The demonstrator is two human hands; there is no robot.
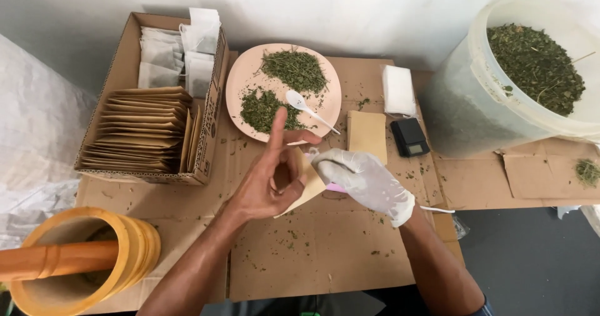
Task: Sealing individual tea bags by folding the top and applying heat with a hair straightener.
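Note:
My left hand (272,178) is bare and grips a small tan paper pouch (310,183) over the cardboard sheet, index finger pointing up. My right hand (365,180), in a white glove, touches the same pouch from the right, fingers curled at its edge. Just beyond them sits a pink plate (240,79) with two heaps of dried green herb (295,70) and a white plastic spoon (307,108) resting on it. A second tan pouch (367,133) lies flat to the right of the plate.
A cardboard box (119,60) at the left holds stacked tan pouches (140,128) and white filter bags (181,50). A small black scale (409,136) and white pad (398,89) lie right of the plate. A large white bucket (475,103) of herb stands far right. A wooden mortar (134,247) with pestle sits front left.

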